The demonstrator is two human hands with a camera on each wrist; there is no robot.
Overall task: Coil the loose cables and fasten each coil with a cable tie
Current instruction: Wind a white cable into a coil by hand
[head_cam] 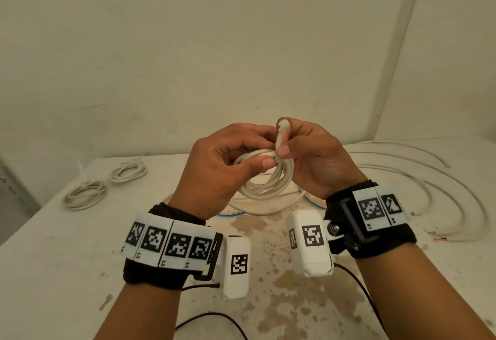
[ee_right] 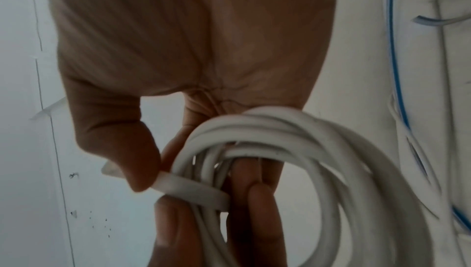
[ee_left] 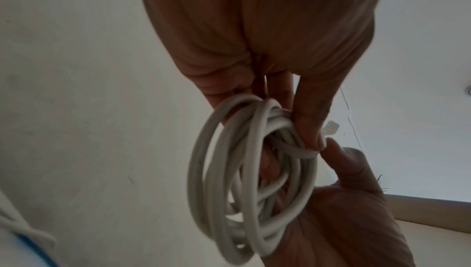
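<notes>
We hold the white coil point(head_cam: 264, 178) between both hands, left hand point(head_cam: 220, 168) gripping its strands, right hand point(head_cam: 314, 157) pinching the cable tie point(head_cam: 281, 135) wrapped round them. In our judgement, we should bunch the strands tight beneath the left thumb while drawing the tie snug.

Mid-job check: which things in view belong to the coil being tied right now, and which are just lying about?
In hand:
- white cable coil, gripped by left hand
- cable tie, pinched by right hand, looped round the coil

Lying about:
- two coils at table's left
- loose cables at right
- blue-edged bundle beneath the hands
</notes>
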